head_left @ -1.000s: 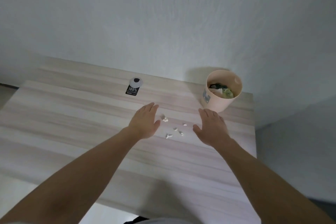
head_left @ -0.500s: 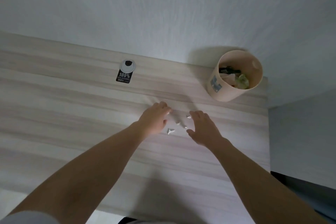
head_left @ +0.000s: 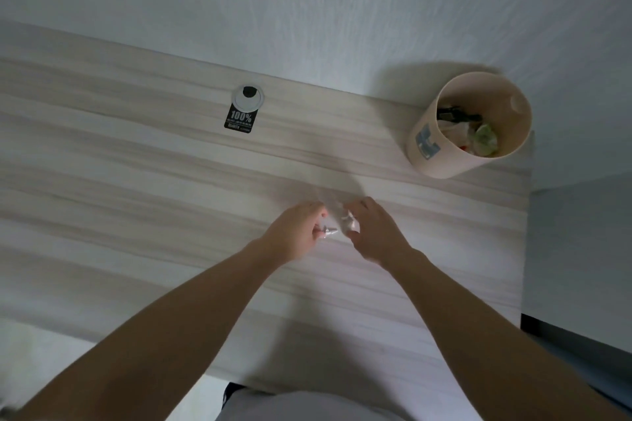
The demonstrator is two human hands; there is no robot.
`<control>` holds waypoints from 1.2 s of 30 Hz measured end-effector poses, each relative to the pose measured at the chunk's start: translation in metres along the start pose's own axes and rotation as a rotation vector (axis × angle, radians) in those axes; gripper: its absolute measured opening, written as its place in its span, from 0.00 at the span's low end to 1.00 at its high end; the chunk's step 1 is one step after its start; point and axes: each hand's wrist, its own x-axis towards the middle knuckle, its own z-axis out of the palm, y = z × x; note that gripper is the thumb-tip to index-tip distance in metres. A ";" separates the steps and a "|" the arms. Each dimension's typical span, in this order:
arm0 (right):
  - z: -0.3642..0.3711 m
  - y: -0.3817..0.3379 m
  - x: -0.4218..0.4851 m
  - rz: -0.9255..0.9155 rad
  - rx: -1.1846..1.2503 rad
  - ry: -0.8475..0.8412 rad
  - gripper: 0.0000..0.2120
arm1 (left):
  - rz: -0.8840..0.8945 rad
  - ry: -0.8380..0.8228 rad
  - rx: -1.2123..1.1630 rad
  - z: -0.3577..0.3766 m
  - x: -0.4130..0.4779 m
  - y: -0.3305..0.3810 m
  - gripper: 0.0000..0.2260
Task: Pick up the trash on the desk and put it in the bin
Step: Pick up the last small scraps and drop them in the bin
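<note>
Small white paper scraps (head_left: 339, 226) lie on the pale wooden desk (head_left: 136, 202), bunched between my two hands. My left hand (head_left: 294, 232) curls its fingers and thumb around a scrap on the left side of the bunch. From the right, my right hand (head_left: 373, 232) closes finger and thumb on the other scraps. Both hands rest on the desk, nearly touching. The beige bin (head_left: 431, 161) stands at the desk's far right corner, well beyond my right hand, and holds crumpled trash.
A round cable grommet (head_left: 248, 97) with a black sticker (head_left: 239, 120) sits near the desk's back edge by the white wall. The desk's right edge runs just past the bin, with a drop beside it.
Both hands have closed in from either side and gathered the scattered scraps into one bunch, fingers curling from flat to closed. The view has shifted closer over the desk.
</note>
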 end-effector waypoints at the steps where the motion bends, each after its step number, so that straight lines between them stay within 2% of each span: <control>1: 0.001 0.000 0.000 -0.016 0.005 0.004 0.17 | -0.005 -0.004 -0.003 0.003 -0.001 0.002 0.14; 7: 0.000 0.000 0.006 -0.070 0.006 0.033 0.08 | 0.001 -0.006 0.024 0.010 0.004 0.012 0.13; 13: 0.001 0.003 0.012 -0.082 0.000 0.041 0.03 | 0.021 -0.015 0.089 0.012 0.005 0.016 0.07; 22: 0.001 0.004 0.015 -0.061 -0.104 -0.003 0.07 | 0.018 -0.014 0.123 0.012 0.009 0.019 0.04; 34: -0.006 0.011 -0.009 0.087 0.059 0.117 0.04 | -0.061 0.111 -0.014 0.002 -0.002 0.003 0.04; 36: -0.007 0.006 -0.006 0.082 0.068 0.111 0.08 | -0.061 0.113 -0.017 -0.001 -0.004 0.002 0.05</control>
